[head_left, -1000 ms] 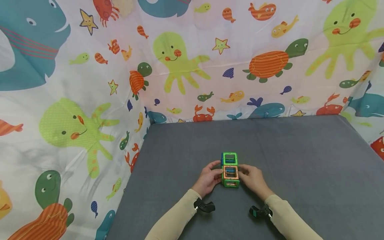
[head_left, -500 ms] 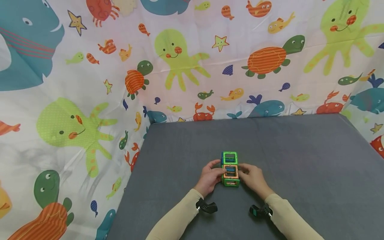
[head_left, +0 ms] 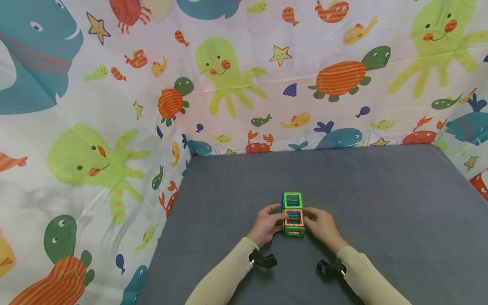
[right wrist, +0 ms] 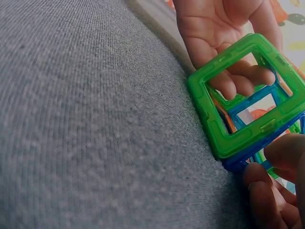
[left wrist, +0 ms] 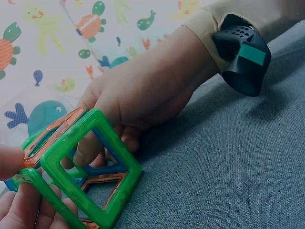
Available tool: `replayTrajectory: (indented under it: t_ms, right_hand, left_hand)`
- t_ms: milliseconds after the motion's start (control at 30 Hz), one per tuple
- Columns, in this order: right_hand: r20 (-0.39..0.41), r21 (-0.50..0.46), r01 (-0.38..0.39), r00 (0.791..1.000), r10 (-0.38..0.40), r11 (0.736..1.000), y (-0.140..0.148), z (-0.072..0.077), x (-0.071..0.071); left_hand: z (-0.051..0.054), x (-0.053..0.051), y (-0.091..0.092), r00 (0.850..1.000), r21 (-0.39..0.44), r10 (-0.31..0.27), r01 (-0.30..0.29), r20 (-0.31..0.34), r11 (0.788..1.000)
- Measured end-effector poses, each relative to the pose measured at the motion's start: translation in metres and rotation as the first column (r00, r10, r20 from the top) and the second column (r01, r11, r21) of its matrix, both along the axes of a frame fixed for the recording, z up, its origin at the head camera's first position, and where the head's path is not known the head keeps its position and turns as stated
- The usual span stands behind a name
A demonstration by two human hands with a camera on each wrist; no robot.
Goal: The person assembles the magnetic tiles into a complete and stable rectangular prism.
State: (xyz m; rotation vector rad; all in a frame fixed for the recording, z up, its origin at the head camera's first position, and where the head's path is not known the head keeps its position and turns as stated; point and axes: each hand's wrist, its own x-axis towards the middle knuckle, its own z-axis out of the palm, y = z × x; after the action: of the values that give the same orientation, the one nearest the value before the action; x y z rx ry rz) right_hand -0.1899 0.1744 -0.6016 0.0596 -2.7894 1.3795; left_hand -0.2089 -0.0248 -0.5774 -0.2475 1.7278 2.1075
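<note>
A block of magnetic tiles (head_left: pixel 292 208), two cubes long, lies on the grey cloth, with green, orange and blue see-through frames. My left hand (head_left: pixel 264 224) grips its left side, thumb on the orange top tile and fingers against the side. On the opposite side, my right hand (head_left: pixel 324 228) has its thumb and curled fingers at a blue tile (right wrist: pixel 238 162). A green end tile (right wrist: pixel 259 131) faces the right wrist camera; through its opening the left fingers show. In the left wrist view, the near green tile (left wrist: pixel 53 164) partly covers the right fingertips.
Grey cloth (head_left: pixel 236 182) covers the table surface around the block. A white curtain (head_left: pixel 244 131) printed with sea animals stands behind and along the left side. Black wrist cameras (head_left: pixel 263 258) hang under both forearms.
My left thumb has slid slightly right, further onto the orange tile. The right hand and the block stay almost where they were; the head view shifts a little.
</note>
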Motion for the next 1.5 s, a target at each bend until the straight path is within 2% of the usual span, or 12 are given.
replayTrajectory:
  t_ms: [300,500,700,833,933,1000,1100,1133,1200,1300,1367,1500]
  right_hand:
    - [-0.005,-0.006,-0.004,1.0,0.004,1.0,-0.001,0.003,0.0]
    - [-0.004,-0.002,0.008,1.0,-0.008,1.0,0.0,0.003,-0.001]
    - [-0.002,-0.008,0.004,1.0,-0.004,1.0,0.0,0.003,-0.002]
    - [-0.002,-0.013,0.003,1.0,-0.003,1.0,0.001,0.003,-0.002]
    - [-0.007,0.001,0.004,1.0,-0.004,1.0,0.001,0.002,-0.002]
    - [-0.009,0.013,0.002,1.0,-0.002,1.0,0.002,0.002,-0.001]
    - [-0.01,0.027,-0.002,1.0,0.002,1.0,0.003,0.001,0.0]
    - [-0.009,0.026,0.0,1.0,0.0,1.0,0.003,0.001,0.0]
    - [-0.006,0.024,0.006,1.0,-0.006,1.0,0.002,0.001,0.001]
    - [0.0,0.02,0.014,1.0,-0.014,1.0,0.0,0.001,0.002]
    - [0.002,0.019,0.015,1.0,-0.015,1.0,-0.001,0.001,0.003]
    - [-0.001,0.013,0.021,1.0,-0.021,1.0,-0.002,0.0,0.002]
  left_hand:
    - [0.0,-0.002,0.0,1.0,-0.002,0.006,-0.006,0.028,1.0]
    - [0.0,-0.004,0.001,1.0,0.004,0.003,-0.003,0.015,1.0]
    - [0.0,-0.007,0.001,1.0,-0.014,-0.03,0.03,-0.002,0.999]
    - [0.001,-0.009,0.001,0.998,-0.06,-0.055,0.054,-0.024,0.997]
    - [0.001,-0.011,-0.001,0.994,-0.149,-0.081,0.07,-0.07,0.986]
    - [0.001,-0.013,-0.003,0.991,-0.229,-0.077,0.049,-0.112,0.972]
    - [-0.001,-0.018,-0.004,0.984,-0.31,-0.035,-0.021,-0.176,0.951]
    - [-0.001,-0.02,-0.003,0.982,-0.306,-0.018,-0.041,-0.189,0.951]
    - [-0.003,-0.026,-0.002,0.984,-0.242,0.014,-0.057,-0.179,0.969]
    - [-0.004,-0.033,0.0,0.993,-0.115,0.027,-0.041,-0.115,0.993]
    - [-0.004,-0.035,0.001,0.998,-0.054,0.027,-0.031,-0.063,0.998]
    - [-0.002,-0.038,0.003,1.0,0.008,0.027,-0.027,-0.007,1.0]
